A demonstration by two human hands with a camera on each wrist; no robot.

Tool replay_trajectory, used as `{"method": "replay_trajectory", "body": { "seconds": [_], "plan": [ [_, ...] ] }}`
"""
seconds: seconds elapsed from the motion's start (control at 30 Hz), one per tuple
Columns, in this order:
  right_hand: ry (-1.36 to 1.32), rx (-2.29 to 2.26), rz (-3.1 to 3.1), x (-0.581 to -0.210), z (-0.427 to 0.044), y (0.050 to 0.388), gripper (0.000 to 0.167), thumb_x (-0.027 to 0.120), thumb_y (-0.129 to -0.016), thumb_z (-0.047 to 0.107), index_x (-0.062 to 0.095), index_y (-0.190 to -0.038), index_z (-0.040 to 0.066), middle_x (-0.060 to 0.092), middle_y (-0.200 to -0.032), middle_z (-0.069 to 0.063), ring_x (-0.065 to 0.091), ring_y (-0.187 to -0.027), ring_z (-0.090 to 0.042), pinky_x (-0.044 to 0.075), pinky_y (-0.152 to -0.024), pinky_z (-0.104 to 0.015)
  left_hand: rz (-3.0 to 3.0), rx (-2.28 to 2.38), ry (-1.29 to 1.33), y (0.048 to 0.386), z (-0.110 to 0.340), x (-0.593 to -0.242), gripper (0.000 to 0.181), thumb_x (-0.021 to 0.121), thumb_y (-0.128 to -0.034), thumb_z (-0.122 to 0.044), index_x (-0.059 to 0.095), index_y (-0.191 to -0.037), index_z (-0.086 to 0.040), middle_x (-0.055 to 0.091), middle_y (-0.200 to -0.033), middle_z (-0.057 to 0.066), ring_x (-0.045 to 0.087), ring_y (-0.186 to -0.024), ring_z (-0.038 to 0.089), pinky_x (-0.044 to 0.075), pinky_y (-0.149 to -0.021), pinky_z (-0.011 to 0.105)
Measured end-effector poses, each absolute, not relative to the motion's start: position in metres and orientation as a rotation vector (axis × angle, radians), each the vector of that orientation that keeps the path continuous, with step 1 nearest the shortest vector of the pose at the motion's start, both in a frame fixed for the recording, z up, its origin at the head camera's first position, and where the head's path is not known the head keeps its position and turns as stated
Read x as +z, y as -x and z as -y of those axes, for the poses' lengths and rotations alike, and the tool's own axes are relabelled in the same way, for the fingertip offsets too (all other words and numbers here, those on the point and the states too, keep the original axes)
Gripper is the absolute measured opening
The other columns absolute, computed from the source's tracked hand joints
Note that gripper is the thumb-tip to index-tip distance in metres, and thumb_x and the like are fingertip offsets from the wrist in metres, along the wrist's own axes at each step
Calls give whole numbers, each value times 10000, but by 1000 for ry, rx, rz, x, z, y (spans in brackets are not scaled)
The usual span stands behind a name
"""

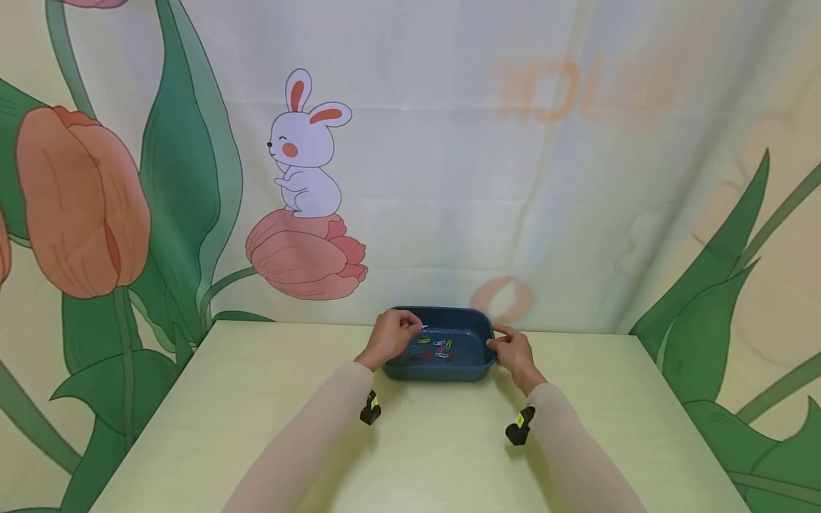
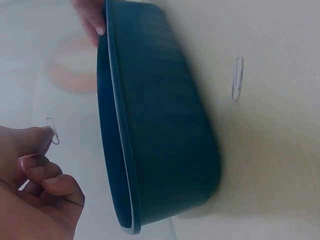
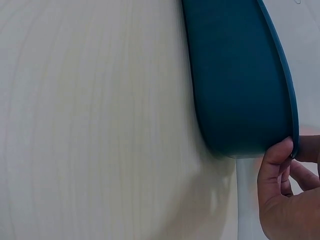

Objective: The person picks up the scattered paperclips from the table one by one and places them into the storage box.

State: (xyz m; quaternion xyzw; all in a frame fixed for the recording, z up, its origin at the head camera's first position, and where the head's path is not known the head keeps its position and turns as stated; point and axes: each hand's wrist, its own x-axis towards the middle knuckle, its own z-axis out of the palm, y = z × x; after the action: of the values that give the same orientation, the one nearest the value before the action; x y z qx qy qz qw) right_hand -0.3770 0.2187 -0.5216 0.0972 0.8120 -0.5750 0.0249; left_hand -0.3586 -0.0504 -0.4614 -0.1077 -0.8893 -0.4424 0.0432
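A dark blue plastic bin (image 1: 462,372) stands near the back edge of the table, with colourful paper clips (image 1: 442,354) scattered over its floor. Above its left part, my left hand (image 1: 390,338) pinches a white paper clip (image 2: 52,131) at the fingertips, clear of the rim. My right hand (image 1: 515,354) grips the bin's right end, thumb and fingers on either side of the rim. In the left wrist view, another white paper clip (image 2: 237,79) lies on the table beside the bin. From there the bin's contents are hidden by its wall.
The pale wood-grain table (image 1: 442,449) extends in front of the bin and to both sides. Behind it hangs a curtain (image 1: 436,178) printed with tulips and a rabbit, close to the bin's far side.
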Motion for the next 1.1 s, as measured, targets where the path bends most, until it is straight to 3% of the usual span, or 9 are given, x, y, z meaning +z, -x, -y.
{"method": "replay_trajectory", "body": {
  "seconds": [0.23,0.63,0.87,1.1],
  "plan": [
    [-298,-1784,-2508,-520,-218,375,470,586,-974,163,501,-1436,160,617,-1122,-129,631,-816,-208,563,-784,-425,2754,-1316,223,370,47,-463,157,638,-955,-176,748,-976,-66,626,-749,41,483,-622,149,397,-582,253],
    [-308,-1772,-2495,-520,-220,376,478,586,-974,166,493,-1443,167,602,-1148,-130,601,-791,-172,557,-761,-403,2746,-1311,174,379,42,-470,140,656,-941,-166,755,-941,-67,664,-777,66,536,-635,163,431,-587,273],
    [-303,-1777,-2496,-520,-218,375,486,592,-969,167,491,-1445,169,602,-1156,-136,618,-841,-220,556,-770,-407,2743,-1318,180,378,40,-473,196,622,-962,-161,747,-1083,-69,726,-946,88,642,-787,190,535,-716,340],
    [-311,-1780,-2486,-519,-219,376,483,596,-965,155,502,-1438,163,611,-1146,-138,614,-807,-192,557,-769,-410,2731,-1351,239,371,42,-476,215,622,-962,-160,737,-1122,-74,690,-825,113,504,-599,145,415,-575,266]
  ]
}}
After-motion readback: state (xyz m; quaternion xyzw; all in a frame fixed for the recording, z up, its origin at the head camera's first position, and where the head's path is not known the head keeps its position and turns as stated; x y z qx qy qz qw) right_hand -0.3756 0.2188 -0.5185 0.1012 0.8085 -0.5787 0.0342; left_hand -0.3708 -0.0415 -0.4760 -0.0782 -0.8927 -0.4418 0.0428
